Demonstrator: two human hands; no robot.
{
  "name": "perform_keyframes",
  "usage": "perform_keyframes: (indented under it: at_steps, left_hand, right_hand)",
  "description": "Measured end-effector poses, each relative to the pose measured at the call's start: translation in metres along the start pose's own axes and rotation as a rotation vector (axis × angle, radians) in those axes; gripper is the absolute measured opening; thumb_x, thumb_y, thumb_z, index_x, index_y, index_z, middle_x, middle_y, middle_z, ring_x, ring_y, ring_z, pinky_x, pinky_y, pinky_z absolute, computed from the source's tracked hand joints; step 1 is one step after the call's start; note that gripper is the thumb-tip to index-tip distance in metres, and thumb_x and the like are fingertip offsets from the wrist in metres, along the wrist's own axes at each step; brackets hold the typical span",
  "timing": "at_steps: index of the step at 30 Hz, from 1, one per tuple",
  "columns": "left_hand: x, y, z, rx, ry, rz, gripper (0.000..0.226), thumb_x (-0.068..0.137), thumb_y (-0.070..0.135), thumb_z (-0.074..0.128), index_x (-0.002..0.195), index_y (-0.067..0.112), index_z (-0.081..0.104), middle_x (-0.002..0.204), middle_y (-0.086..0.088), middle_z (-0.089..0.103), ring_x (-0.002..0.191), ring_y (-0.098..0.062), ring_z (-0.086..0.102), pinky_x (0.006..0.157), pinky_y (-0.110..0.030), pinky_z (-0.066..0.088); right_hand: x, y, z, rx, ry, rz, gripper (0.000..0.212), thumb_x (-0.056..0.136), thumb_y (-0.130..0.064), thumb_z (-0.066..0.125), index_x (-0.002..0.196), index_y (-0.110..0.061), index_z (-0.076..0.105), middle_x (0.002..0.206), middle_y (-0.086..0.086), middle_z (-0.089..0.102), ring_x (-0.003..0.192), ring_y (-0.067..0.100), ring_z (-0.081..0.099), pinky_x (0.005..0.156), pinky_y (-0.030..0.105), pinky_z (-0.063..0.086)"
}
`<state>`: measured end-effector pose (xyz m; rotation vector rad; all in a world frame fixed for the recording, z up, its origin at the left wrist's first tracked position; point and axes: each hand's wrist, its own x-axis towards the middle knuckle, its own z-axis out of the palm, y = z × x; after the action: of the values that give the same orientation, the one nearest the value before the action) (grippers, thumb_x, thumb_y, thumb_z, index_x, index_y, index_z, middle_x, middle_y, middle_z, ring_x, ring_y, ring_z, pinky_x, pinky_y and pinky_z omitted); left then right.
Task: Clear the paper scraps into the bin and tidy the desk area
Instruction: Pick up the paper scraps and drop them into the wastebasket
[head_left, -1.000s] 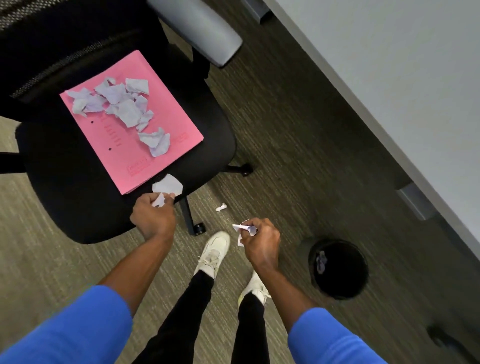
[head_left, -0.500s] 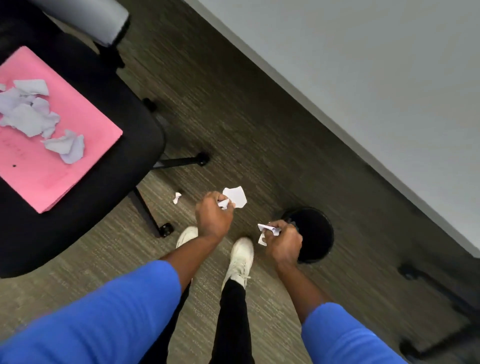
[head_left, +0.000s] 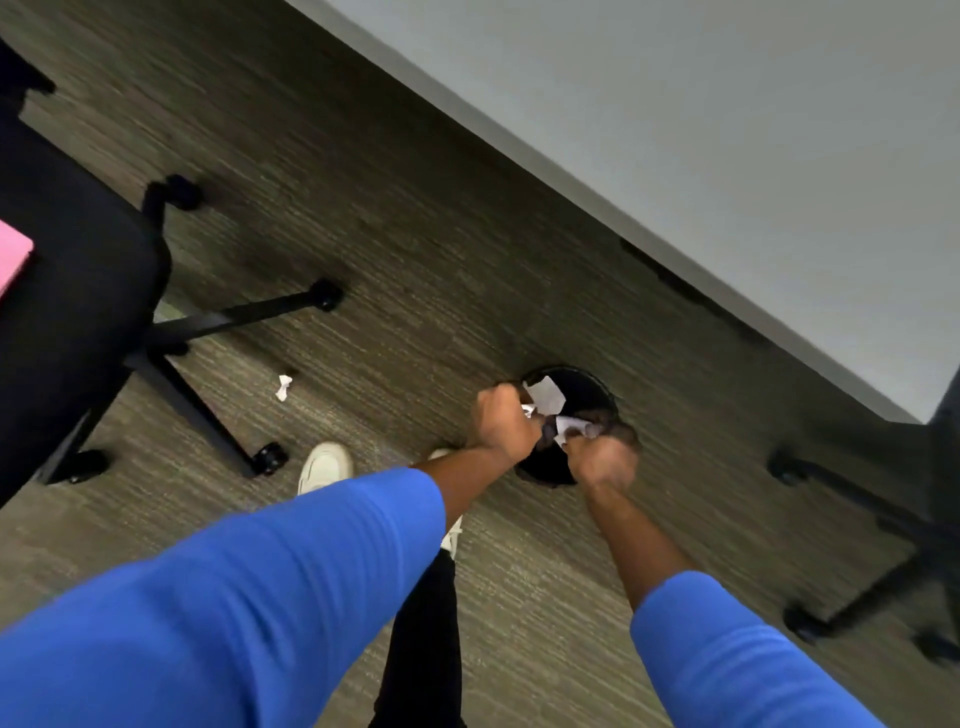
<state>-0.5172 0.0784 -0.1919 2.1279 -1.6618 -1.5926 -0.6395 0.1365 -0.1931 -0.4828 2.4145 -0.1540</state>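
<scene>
My left hand (head_left: 501, 423) and my right hand (head_left: 602, 457) are both over the round black bin (head_left: 587, 387) on the carpet. The left hand grips a white paper scrap (head_left: 546, 392) that sticks up over the bin's opening. A smaller crumpled scrap (head_left: 570, 425) is pinched in my right hand, close beside the left. One small white scrap (head_left: 283, 387) lies on the floor to the left, near the chair's legs. The view is motion-blurred.
A black office chair (head_left: 78, 270) with wheeled legs stands at the left, a corner of the pink folder (head_left: 13, 257) on its seat. A grey desk top (head_left: 727, 145) fills the upper right. Another chair base (head_left: 878, 525) sits at the right. My white shoe (head_left: 324, 467) is below.
I have turned right, so the chair and folder slid off to the left. Both hands moved from in front of the bin to over its opening, each still holding its scrap.
</scene>
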Motion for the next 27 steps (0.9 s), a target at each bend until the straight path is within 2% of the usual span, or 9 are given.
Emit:
perform_keyframes:
  at_steps: [4, 7, 9, 13, 17, 20, 22, 24, 27]
  left_hand:
    - [0.001, 0.007, 0.018, -0.043, -0.171, -0.014, 0.041, 0.085, 0.035, 0.087, 0.114, 0.007, 0.080, 0.118, -0.015, 0.080, 0.114, -0.032, 0.074, 0.096, -0.036, 0.060]
    - [0.001, 0.009, 0.026, -0.147, -0.264, -0.096, 0.054, 0.084, 0.052, 0.085, 0.123, 0.015, 0.075, 0.125, -0.008, 0.077, 0.118, -0.028, 0.071, 0.097, -0.034, 0.059]
    - [0.002, 0.008, 0.027, -0.242, -0.325, -0.158, 0.063, 0.083, 0.056, 0.083, 0.132, 0.018, 0.072, 0.134, -0.004, 0.074, 0.127, -0.027, 0.067, 0.107, -0.036, 0.055]
    - [0.003, 0.004, 0.026, -0.561, -0.462, -0.275, 0.054, 0.091, 0.033, 0.079, 0.138, 0.008, 0.067, 0.140, -0.015, 0.070, 0.131, -0.029, 0.066, 0.106, -0.050, 0.061]
    - [0.004, 0.000, 0.018, -0.630, -0.501, -0.280, 0.039, 0.094, 0.016, 0.075, 0.131, 0.006, 0.071, 0.132, -0.013, 0.074, 0.125, -0.031, 0.069, 0.093, -0.054, 0.066]
    - [0.002, -0.010, 0.009, -0.516, -0.478, -0.213, 0.036, 0.088, 0.025, 0.083, 0.120, 0.010, 0.078, 0.120, -0.010, 0.080, 0.116, -0.029, 0.074, 0.091, -0.052, 0.067]
    - [0.003, -0.019, -0.004, -0.366, -0.398, -0.162, 0.032, 0.087, 0.031, 0.084, 0.110, 0.009, 0.079, 0.112, -0.012, 0.082, 0.109, -0.031, 0.077, 0.092, -0.052, 0.066]
    - [0.006, -0.029, -0.020, -0.227, -0.299, -0.118, 0.029, 0.089, 0.034, 0.083, 0.101, 0.007, 0.078, 0.102, -0.010, 0.082, 0.100, -0.029, 0.077, 0.086, -0.042, 0.065]
    - [0.009, -0.046, -0.052, -0.108, -0.152, -0.059, 0.024, 0.092, 0.032, 0.081, 0.084, 0.012, 0.070, 0.077, 0.003, 0.068, 0.078, -0.020, 0.066, 0.071, -0.023, 0.043]
  right_hand:
    - [0.012, 0.010, -0.002, 0.060, -0.003, -0.118, 0.034, 0.092, -0.030, 0.073, 0.123, -0.017, 0.076, 0.125, 0.019, 0.074, 0.114, 0.034, 0.072, 0.099, 0.043, 0.058]
    - [0.016, 0.015, -0.004, 0.021, 0.009, -0.165, 0.027, 0.091, -0.027, 0.072, 0.114, -0.016, 0.080, 0.111, 0.019, 0.078, 0.103, 0.034, 0.076, 0.092, 0.044, 0.061]
    - [0.018, 0.019, -0.003, -0.002, -0.023, -0.161, 0.027, 0.094, -0.027, 0.069, 0.113, -0.012, 0.080, 0.111, 0.019, 0.078, 0.103, 0.035, 0.075, 0.092, 0.044, 0.061]
    - [0.013, 0.019, 0.000, -0.120, -0.074, -0.119, 0.034, 0.102, -0.032, 0.059, 0.118, -0.007, 0.075, 0.119, 0.021, 0.075, 0.113, 0.036, 0.071, 0.097, 0.042, 0.057]
    - [0.007, 0.013, 0.006, -0.068, -0.084, -0.095, 0.031, 0.096, -0.019, 0.062, 0.122, -0.007, 0.074, 0.118, 0.020, 0.075, 0.108, 0.036, 0.072, 0.087, 0.034, 0.056]
    - [-0.003, 0.008, 0.012, -0.041, -0.066, -0.085, 0.030, 0.093, -0.019, 0.066, 0.119, -0.005, 0.075, 0.117, 0.024, 0.075, 0.108, 0.041, 0.072, 0.090, 0.043, 0.059]
    - [-0.013, 0.001, 0.015, -0.091, -0.095, -0.083, 0.032, 0.094, -0.026, 0.067, 0.118, -0.007, 0.075, 0.118, 0.022, 0.076, 0.110, 0.041, 0.072, 0.091, 0.042, 0.058]
    - [-0.023, -0.008, 0.018, -0.109, -0.121, -0.129, 0.033, 0.093, -0.028, 0.069, 0.117, -0.007, 0.077, 0.119, 0.020, 0.076, 0.111, 0.040, 0.072, 0.092, 0.042, 0.058]
    - [-0.040, -0.028, 0.022, -0.126, -0.144, -0.247, 0.033, 0.092, -0.024, 0.071, 0.121, -0.008, 0.076, 0.120, 0.017, 0.077, 0.114, 0.038, 0.072, 0.095, 0.041, 0.057]
